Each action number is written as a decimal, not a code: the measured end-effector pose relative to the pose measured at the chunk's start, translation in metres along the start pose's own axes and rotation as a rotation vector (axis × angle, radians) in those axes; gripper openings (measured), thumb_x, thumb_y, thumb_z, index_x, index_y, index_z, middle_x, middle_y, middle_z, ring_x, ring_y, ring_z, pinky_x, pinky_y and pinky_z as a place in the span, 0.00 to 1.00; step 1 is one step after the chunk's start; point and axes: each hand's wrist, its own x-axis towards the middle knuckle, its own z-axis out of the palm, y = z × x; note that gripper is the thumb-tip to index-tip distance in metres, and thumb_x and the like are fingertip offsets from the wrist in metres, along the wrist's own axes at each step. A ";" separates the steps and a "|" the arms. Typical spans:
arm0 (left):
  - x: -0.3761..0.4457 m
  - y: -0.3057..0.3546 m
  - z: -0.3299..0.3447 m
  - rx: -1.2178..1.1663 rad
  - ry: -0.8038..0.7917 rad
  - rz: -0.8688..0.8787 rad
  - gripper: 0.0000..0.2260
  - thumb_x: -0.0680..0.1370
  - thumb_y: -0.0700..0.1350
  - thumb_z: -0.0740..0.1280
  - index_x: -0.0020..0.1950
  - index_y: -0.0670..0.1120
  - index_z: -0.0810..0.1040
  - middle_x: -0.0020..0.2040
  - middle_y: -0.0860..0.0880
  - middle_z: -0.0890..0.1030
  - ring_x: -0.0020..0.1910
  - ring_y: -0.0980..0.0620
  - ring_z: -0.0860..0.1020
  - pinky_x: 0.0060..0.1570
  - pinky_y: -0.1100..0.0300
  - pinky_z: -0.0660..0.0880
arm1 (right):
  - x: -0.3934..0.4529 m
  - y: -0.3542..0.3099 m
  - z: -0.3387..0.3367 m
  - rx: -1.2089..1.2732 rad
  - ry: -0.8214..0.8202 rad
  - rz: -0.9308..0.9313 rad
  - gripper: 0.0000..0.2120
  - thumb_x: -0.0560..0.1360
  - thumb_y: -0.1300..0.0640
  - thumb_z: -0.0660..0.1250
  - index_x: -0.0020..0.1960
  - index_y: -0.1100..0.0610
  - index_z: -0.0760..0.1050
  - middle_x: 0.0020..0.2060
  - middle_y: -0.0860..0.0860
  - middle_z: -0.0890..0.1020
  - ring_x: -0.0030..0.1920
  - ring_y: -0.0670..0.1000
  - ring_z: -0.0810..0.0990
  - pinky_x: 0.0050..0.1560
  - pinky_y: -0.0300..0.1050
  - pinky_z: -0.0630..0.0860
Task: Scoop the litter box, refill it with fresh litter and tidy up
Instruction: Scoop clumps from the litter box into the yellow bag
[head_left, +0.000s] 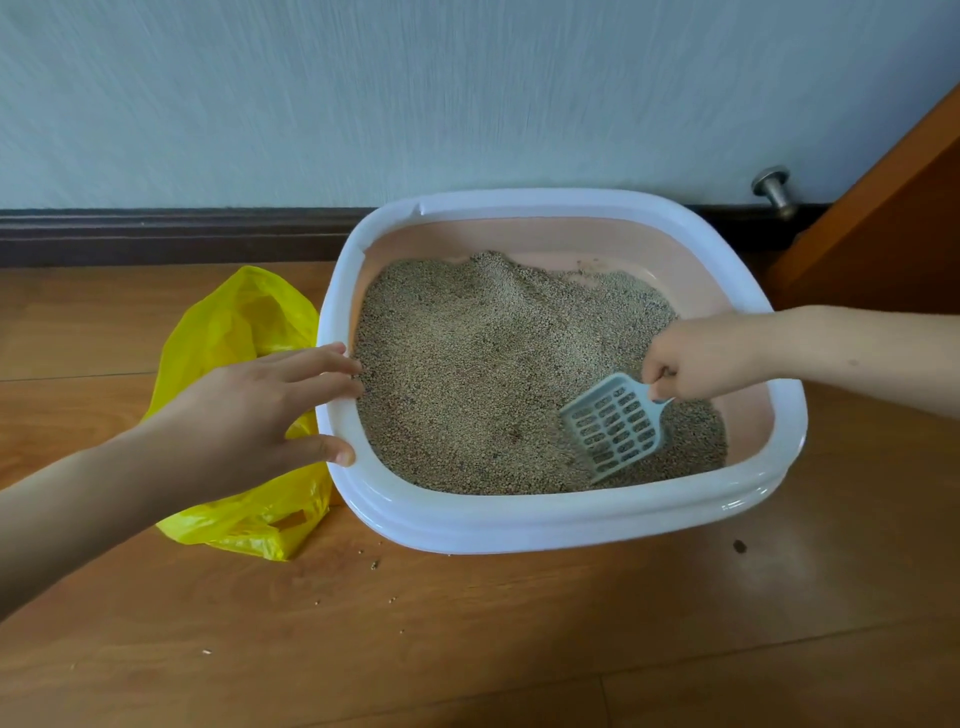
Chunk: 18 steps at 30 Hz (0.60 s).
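While our right hand grips the handle of the pale blue scoop with curled fingers, its slotted blade lies tilted in the litter at the near right of the litter box. Our left hand has its fingers straight and spread, pressing on the left rim to steady the box. To scoop well, we judge it best to slide the blade low and shallow toward the middle, then lift and shake gently so that clean grains fall through the slots. The litter is heaped against the far wall, so the middle gives the most room. A yellow bag lies open on the floor just left of the box, touching its wall, a short carry over the left rim. Stray grains dot the near floor. At the far side the wall and a wooden panel at the right leave little room.
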 end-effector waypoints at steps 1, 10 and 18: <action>0.000 0.000 0.000 0.003 0.002 -0.002 0.29 0.73 0.71 0.54 0.61 0.53 0.77 0.65 0.56 0.75 0.70 0.57 0.67 0.55 0.52 0.76 | 0.005 -0.006 0.006 0.022 -0.003 -0.013 0.17 0.79 0.55 0.62 0.31 0.55 0.68 0.23 0.47 0.65 0.25 0.47 0.61 0.31 0.42 0.62; -0.001 0.001 0.000 0.007 0.007 0.011 0.30 0.73 0.71 0.54 0.61 0.51 0.78 0.65 0.55 0.76 0.69 0.56 0.68 0.57 0.53 0.74 | 0.013 -0.018 0.032 0.393 0.108 -0.078 0.17 0.78 0.56 0.63 0.31 0.56 0.74 0.25 0.47 0.75 0.25 0.46 0.68 0.32 0.41 0.68; 0.000 0.000 0.000 0.001 0.005 0.012 0.30 0.73 0.71 0.54 0.61 0.52 0.77 0.65 0.56 0.75 0.70 0.57 0.67 0.57 0.53 0.75 | -0.003 -0.006 0.031 0.670 0.145 -0.094 0.17 0.80 0.60 0.61 0.32 0.58 0.71 0.20 0.46 0.70 0.21 0.43 0.66 0.28 0.34 0.65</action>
